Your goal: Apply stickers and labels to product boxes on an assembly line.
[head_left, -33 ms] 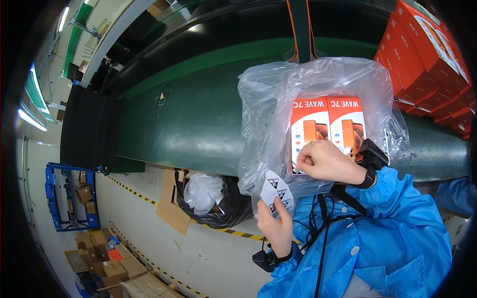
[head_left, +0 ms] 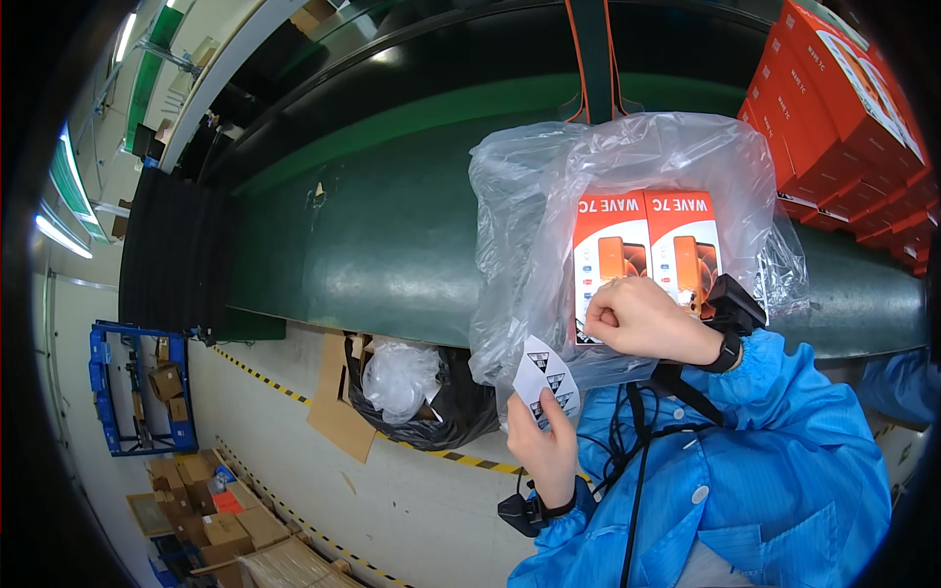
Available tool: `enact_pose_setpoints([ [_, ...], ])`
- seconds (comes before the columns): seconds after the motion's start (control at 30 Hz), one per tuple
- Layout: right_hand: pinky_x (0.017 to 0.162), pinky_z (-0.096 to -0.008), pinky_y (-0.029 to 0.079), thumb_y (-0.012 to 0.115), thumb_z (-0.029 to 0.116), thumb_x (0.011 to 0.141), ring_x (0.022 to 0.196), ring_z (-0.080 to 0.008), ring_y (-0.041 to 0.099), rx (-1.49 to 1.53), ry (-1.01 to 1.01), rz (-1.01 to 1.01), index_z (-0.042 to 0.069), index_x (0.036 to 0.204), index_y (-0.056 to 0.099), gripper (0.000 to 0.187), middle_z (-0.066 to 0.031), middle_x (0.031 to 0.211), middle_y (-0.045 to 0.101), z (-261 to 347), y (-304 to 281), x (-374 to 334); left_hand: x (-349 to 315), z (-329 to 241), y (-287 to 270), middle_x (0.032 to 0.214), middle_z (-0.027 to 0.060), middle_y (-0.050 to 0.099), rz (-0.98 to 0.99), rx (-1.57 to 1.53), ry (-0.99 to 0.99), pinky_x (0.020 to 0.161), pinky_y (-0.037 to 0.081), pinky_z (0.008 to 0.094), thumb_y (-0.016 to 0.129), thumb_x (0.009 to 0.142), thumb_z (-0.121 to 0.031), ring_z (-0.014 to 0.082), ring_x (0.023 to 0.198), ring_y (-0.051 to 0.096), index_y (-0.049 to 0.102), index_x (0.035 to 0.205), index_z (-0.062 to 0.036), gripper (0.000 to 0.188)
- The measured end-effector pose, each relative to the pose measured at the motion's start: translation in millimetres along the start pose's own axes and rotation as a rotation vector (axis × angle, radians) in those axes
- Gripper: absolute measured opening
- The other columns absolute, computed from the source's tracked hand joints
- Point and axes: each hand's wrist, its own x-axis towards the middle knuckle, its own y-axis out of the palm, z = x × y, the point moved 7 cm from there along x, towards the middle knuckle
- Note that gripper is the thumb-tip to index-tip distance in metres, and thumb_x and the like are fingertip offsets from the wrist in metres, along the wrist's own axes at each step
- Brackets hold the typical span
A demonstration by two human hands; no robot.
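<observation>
My left hand (head_left: 545, 453) pinches a white sheet of stickers (head_left: 530, 377) printed with black triangles, thumb on its front, just off the near edge of the conveyor. Two red-and-white phone boxes lie side by side, a left box (head_left: 600, 227) and a right box (head_left: 682, 229), inside an opened clear plastic bag (head_left: 524, 235). Over the near part of these boxes rests my right hand (head_left: 649, 318), fingers curled and pressed together. Whatever its fingertips hold, if anything, is hidden.
The bag sits on a dark green conveyor belt (head_left: 392, 245). Stacked red boxes (head_left: 823, 127) rise at the far right. Below the belt's near edge stand a black-lined bin (head_left: 461, 412) with crumpled plastic and a cardboard flap (head_left: 338, 421). Cartons (head_left: 230, 534) lie at lower left.
</observation>
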Motion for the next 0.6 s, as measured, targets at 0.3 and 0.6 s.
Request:
enact_pose_setpoints([
  [0.3, 0.053, -0.0315, 0.045, 0.069, 0.023, 0.075, 0.055, -0.0230, 0.059, 0.098, -0.146, -0.078, 0.002, 0.088, 0.053, 0.030, -0.0110, 0.068, 0.059, 10.1, -15.5, -10.0, -9.6, 4.2, -2.8, 0.091, 0.0129, 0.061, 0.063, -0.371, -0.119, 0.070, 0.047, 0.0281, 0.056, 0.086, -0.003, 0.0169, 0.080, 0.060, 0.051, 0.102, 0.0048, 0.018],
  [0.6, 0.059, -0.0200, 0.043, 0.067, 0.010, 0.083, 0.069, -0.0039, 0.053, 0.860, -0.047, 0.133, 0.002, 0.094, 0.054, 0.019, -0.0005, 0.075, 0.054, 10.6, -5.8, -62.6, -18.6, -20.9, 13.7, 0.100, 0.0099, 0.056, 0.216, -0.762, -0.111, 0.075, 0.046, 0.0237, 0.067, 0.078, 0.002, 0.0122, 0.087, 0.056, 0.049, 0.105, 0.0031, 0.032],
])
